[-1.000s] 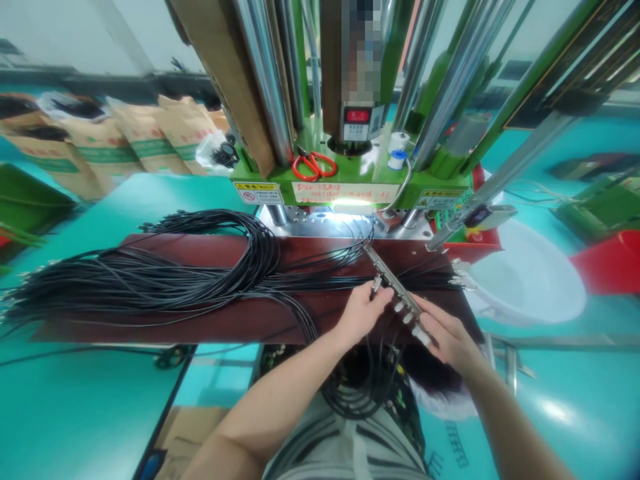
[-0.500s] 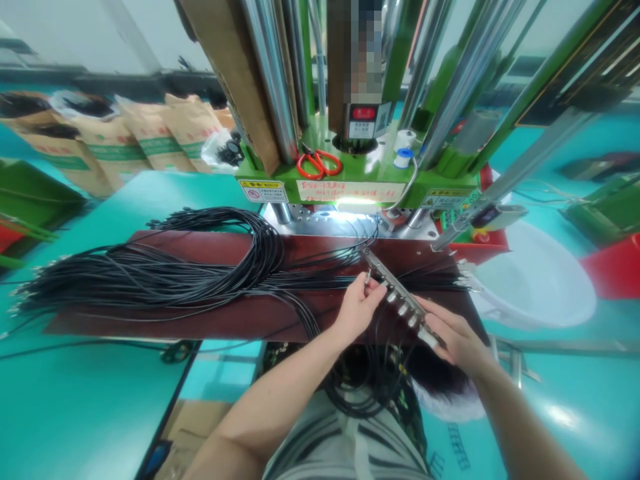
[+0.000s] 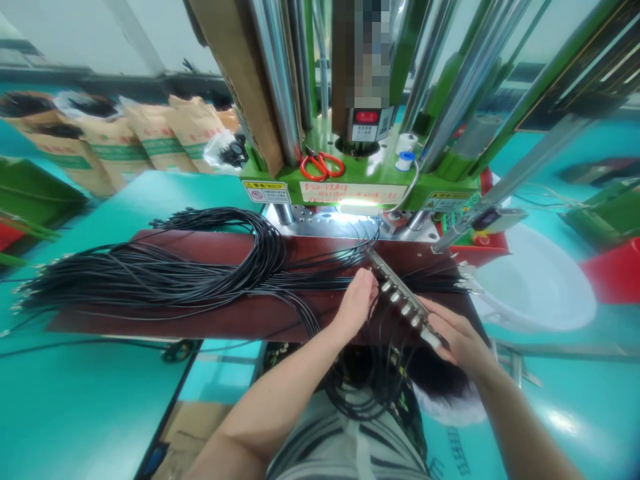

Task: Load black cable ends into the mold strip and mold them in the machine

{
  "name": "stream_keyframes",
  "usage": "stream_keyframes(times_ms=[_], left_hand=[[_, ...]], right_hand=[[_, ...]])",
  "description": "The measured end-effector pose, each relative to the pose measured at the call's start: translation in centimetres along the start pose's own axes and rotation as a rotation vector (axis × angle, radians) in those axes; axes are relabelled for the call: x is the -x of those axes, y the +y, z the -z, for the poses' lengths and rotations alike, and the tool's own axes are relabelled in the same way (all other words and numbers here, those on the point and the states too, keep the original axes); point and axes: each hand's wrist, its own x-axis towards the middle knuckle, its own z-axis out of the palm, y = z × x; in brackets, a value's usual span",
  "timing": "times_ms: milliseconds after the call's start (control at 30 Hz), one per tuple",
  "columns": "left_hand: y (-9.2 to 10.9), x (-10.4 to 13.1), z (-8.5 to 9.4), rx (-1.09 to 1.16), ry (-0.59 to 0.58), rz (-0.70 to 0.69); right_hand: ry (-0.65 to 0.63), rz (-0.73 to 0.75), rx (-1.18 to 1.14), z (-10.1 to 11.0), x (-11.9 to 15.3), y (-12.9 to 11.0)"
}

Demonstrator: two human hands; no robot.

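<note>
A long metal bar (image 3: 400, 287) with several metal connectors along it slants across the dark red board (image 3: 200, 327). My right hand (image 3: 457, 337) grips its lower right end. Near the bar's upper left end, my left hand (image 3: 357, 300) is closed, its fingertips pressed around something small that I cannot make out. Black cables hang from the bar down toward my lap. A thick bundle of black cables (image 3: 165, 270) lies looped over the board on the left, and its strands run behind my hands to the right.
A green press (image 3: 280, 175) with metal columns stands just beyond the board. Red scissors (image 3: 323, 167) and a blue-white spool (image 3: 405, 160) rest on it. At the right is a white tub (image 3: 540, 280). Paper sacks (image 3: 115, 147) stand at the back left.
My left hand has turned, and its fingers have closed further beside the bar's upper end. The right hand keeps its grip on the bar. The view has shifted slightly.
</note>
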Motion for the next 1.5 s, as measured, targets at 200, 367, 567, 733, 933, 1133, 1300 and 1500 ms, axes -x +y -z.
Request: stream_keyframes(times_ms=[200,367,567,733,933,1133,1300,1500], left_hand=[[-0.3,-0.3,0.4,-0.118,-0.111,-0.134],[-0.5,-0.5,0.5,-0.084,-0.098,-0.076],[0.4,-0.2,0.6,-0.024,-0.097,0.042],[0.5,-0.2,0.5,-0.024,-0.119,0.120],[1.7,-0.6,1.2,-0.069,-0.235,0.011],[4.2,-4.0,-0.4,-0.618,-0.133,-0.410],[3.6,-8.7,-5.9,-1.268,-0.301,-0.498],[3.0,-10.7,-8.7,-1.379,-0.358,-0.489]], right_hand=[[-0.043,-0.024,-0.052,0.5,-0.2,0.4],[-0.079,-0.043,-0.017,0.6,-0.3,0.6],[-0.088,0.002,0.135,0.8,-0.1,0.5],[-0.082,0.251,0.295,0.5,-0.1,-0.2],[-0.060,0.289,0.221,2.5,1.9,1.0],[-0.078,0.218,0.293,6.2,5.3,2.1],[-0.298,0.268,0.453,6.2,4.3,-0.2],[-0.328,0.295,0.708,5.9,0.0,-2.3]])
